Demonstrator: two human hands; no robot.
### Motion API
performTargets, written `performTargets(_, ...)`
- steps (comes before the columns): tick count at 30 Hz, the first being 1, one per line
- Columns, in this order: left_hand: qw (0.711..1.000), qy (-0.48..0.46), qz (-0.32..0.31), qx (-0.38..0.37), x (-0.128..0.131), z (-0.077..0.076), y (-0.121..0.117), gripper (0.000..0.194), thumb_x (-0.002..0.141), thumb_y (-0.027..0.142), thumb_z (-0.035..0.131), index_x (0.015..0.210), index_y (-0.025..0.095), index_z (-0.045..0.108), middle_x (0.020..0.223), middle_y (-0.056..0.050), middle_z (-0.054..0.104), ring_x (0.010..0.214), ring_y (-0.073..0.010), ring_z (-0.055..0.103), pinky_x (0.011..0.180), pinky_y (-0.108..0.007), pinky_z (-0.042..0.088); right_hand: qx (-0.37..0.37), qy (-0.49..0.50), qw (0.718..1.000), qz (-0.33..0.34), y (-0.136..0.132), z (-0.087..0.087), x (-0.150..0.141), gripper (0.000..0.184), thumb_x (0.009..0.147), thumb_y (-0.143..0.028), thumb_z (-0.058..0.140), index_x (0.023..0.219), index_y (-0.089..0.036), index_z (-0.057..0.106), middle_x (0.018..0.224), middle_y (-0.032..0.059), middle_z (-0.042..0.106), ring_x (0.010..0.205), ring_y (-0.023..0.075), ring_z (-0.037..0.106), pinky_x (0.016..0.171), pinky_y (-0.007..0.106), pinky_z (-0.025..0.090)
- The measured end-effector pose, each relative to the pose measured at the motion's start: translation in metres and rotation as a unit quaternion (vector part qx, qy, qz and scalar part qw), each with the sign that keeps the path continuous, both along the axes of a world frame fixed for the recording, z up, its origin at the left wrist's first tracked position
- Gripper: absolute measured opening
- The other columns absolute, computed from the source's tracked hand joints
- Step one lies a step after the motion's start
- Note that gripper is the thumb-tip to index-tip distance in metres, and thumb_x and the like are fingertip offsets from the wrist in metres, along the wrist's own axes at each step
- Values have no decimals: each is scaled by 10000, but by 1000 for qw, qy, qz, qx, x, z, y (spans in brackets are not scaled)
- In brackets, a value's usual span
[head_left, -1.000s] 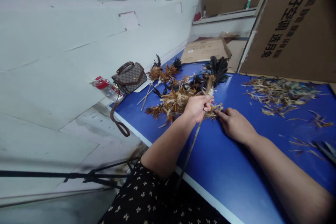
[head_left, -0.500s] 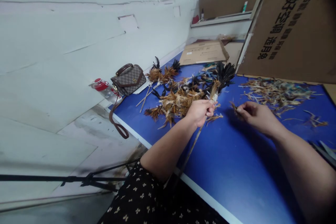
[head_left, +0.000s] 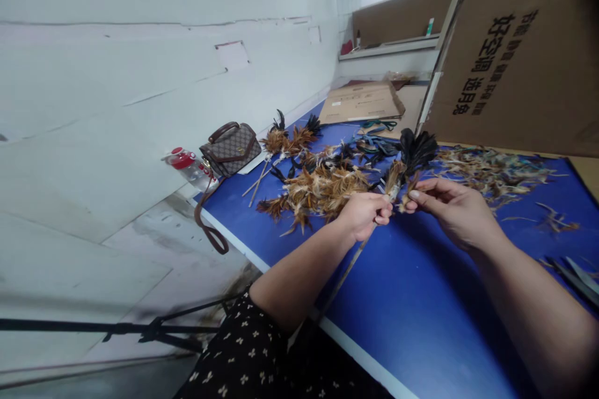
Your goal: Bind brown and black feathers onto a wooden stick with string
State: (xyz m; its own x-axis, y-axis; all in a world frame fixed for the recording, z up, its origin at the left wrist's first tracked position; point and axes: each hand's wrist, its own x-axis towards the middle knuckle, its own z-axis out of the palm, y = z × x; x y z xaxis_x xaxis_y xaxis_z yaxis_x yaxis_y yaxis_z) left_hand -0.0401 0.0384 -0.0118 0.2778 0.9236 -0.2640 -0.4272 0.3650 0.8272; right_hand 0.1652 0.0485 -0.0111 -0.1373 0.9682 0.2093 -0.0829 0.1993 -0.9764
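Gripped in my closed left hand (head_left: 367,215) above the blue worktop (head_left: 397,305), a feathered stick (head_left: 352,263) points its head toward one o'clock, black plumes (head_left: 418,149) fanning beyond shorter brown feathers (head_left: 395,176) and a pale neck. Its thin, bare shaft runs toward seven o'clock, past the worktop's edge. My right hand (head_left: 461,212) pinches a small tuft (head_left: 406,198) beside that neck; whether they touch, I cannot tell. Tawny feathers (head_left: 322,190) lie heaped at ten o'clock from my left hand.
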Motion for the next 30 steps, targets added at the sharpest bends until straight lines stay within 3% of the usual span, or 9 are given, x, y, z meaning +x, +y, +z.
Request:
performTargets(4,999,-5,-45,21,4,-4,-3,160,939,37,716,788,72,678,784,-50,592,584,-45,431,535,-196,258,0,37,998,-44,-3,-6,-13,532,673,-600,1092,947,-247,802,806,15,806,710,195,776,717,336,668)
performTargets(9,999,-4,-31,12,7,-6,-6,194,921,24,705,751,87,638,778,-54,592,583,-53,447,539,-205,264,10,7,992,-124,-6,-11,-23,532,627,-579,1090,909,-238,794,731,2,758,585,163,678,526,277,536)
performTargets(17,1000,-23,-11,-1,10,0,-8,228,924,116,766,756,119,612,759,-45,587,611,-69,467,550,-212,270,68,-83,977,-187,-6,-16,-25,362,773,-531,934,941,-234,812,734,18,758,594,170,650,574,303,526)
performTargets(23,997,13,-26,77,11,-6,-10,545,782,420,1038,665,131,591,656,23,497,597,-46,397,555,-226,232,96,-105,967,-214,-7,-19,-29,286,823,-487,877,938,-232,817,769,32,770,637,177,650,585,294,519)
performTargets(26,995,29,-18,90,13,-10,-11,590,758,513,1044,672,132,601,632,36,488,582,-44,394,546,-228,227,99,-115,964,-216,-7,-21,-29,265,838,-473,864,936,-230,827,758,35,767,629,176,641,578,292,512)
performTargets(30,995,46,-13,92,14,-13,-11,566,832,491,993,666,139,582,633,40,482,574,-44,400,537,-223,236,89,-129,965,-209,-7,-22,-28,280,844,-486,877,944,-229,830,762,38,771,620,180,652,588,306,520)
